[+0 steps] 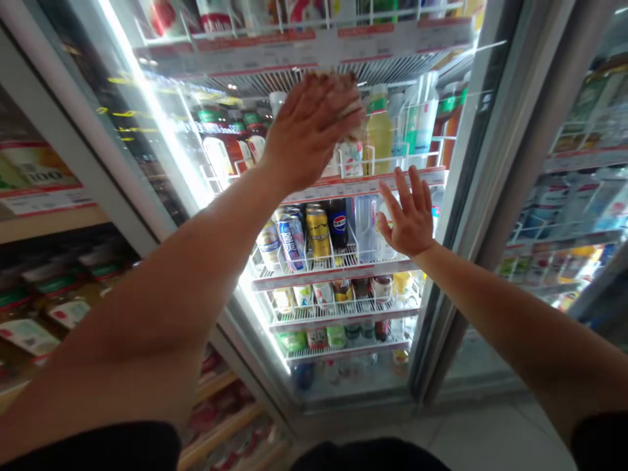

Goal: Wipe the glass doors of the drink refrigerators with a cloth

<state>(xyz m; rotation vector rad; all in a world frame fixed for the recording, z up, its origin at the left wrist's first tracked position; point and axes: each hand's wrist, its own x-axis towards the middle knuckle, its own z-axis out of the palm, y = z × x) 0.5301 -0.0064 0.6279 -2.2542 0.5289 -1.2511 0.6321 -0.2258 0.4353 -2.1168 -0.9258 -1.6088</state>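
Observation:
My left hand (305, 140) is raised in front of the glass door of a lit drinks fridge (350, 392), its fingers lying over a crumpled, pale cloth (357, 124). The cloth seems to lie between the fingers and the glass, and most of it is hidden under the hand. Lower and to the right, my right hand (407, 219) has its fingers spread and holds nothing. Its palm faces the glass; whether it touches the pane I cannot tell. Behind the glass, between the two hands, runs a shelf price strip (353, 188).
Inside the fridge stand a yellow drink bottle (379, 127), a gold can (318, 232) and a dark Pepsi bottle (338, 222). A metal door frame (454, 288) rises at the right, beside another fridge. Wooden shelves with jars (63, 297) are at left. Pale floor tiles (485, 428) show below.

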